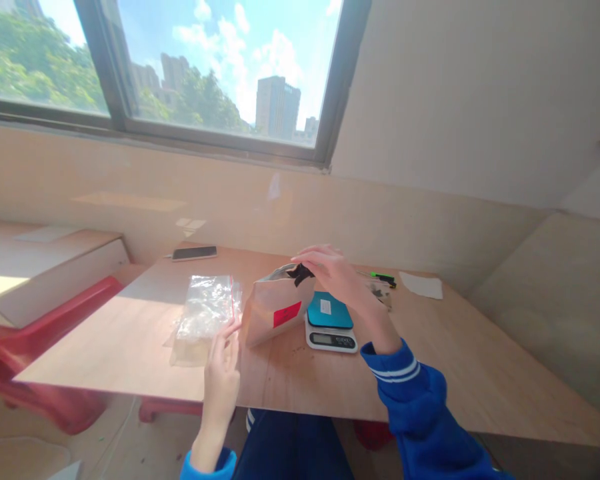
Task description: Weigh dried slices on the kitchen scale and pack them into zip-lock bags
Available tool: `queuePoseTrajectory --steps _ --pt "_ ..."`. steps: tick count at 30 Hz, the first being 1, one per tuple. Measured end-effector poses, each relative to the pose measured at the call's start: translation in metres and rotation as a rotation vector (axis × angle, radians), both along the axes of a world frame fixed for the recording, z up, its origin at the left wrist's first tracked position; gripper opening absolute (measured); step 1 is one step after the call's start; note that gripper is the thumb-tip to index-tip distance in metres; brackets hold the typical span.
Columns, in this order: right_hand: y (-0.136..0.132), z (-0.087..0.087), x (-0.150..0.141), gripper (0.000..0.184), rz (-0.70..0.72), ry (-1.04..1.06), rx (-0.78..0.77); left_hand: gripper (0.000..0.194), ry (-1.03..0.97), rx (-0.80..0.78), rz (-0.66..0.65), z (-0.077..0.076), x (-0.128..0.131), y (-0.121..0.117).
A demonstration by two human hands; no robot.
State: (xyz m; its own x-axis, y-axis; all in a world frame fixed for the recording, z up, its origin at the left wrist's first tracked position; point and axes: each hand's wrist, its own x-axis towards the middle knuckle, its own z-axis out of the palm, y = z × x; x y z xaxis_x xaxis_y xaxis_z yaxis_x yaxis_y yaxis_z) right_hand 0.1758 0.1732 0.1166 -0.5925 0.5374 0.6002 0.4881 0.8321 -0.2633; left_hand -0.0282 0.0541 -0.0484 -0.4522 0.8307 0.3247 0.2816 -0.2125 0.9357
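On the tabletop (430, 360), paper bag (260, 310) stands beside the scale (337, 317). Right hand (336, 275) seems to pinch a dark piece (301, 273) above it; left hand (223, 359) loosely open. Weak pinch could spill the piece.

Bag (266, 308) left of scale (331, 327), phone (195, 253) behind pouches (205, 310)

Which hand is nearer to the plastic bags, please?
Left: the left hand is at the right edge of the plastic bags; the right hand is farther, at the paper bag.
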Motion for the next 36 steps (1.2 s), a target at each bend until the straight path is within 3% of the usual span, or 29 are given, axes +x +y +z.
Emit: queuePoseTrajectory --steps 5,8,12,15,19,22,24,29,33,36 --pt "0.006 -0.024 -0.012 0.025 -0.097 0.052 0.134 0.033 -0.123 -0.040 0.068 0.002 0.027 -0.001" --pt "-0.001 -0.030 -0.014 0.023 -0.156 0.169 0.184 0.031 -0.130 -0.038 -0.004 0.007 0.050 0.001" --pt "0.008 -0.044 0.023 0.026 -0.253 0.313 0.103 0.027 -0.139 -0.092 -0.083 0.003 0.051 -0.002" --pt "0.031 -0.078 0.080 0.030 -0.551 0.215 -0.061 0.029 -0.156 -0.170 -0.069 -0.008 0.031 -0.005" --pt "0.058 -0.141 0.144 0.027 -0.691 0.102 -0.175 0.035 -0.181 -0.160 -0.074 -0.018 0.010 -0.003" --pt "0.066 -0.176 0.160 0.029 -0.764 0.055 -0.220 0.036 -0.208 -0.137 -0.053 -0.016 0.008 -0.002" --pt "0.068 -0.190 0.161 0.027 -0.810 0.050 -0.227 0.035 -0.223 -0.132 -0.046 -0.011 0.011 -0.003" --pt "0.067 -0.192 0.159 0.012 -0.865 0.111 -0.224 0.031 -0.242 -0.126 -0.062 0.000 0.018 -0.007" --pt "0.055 -0.176 0.169 0.014 -0.879 0.248 -0.235 0.029 -0.248 -0.108 -0.099 0.005 0.022 -0.008" --pt "0.027 -0.157 0.175 0.026 -0.891 0.405 -0.230 0.027 -0.200 -0.108 -0.156 0.005 0.028 -0.009"
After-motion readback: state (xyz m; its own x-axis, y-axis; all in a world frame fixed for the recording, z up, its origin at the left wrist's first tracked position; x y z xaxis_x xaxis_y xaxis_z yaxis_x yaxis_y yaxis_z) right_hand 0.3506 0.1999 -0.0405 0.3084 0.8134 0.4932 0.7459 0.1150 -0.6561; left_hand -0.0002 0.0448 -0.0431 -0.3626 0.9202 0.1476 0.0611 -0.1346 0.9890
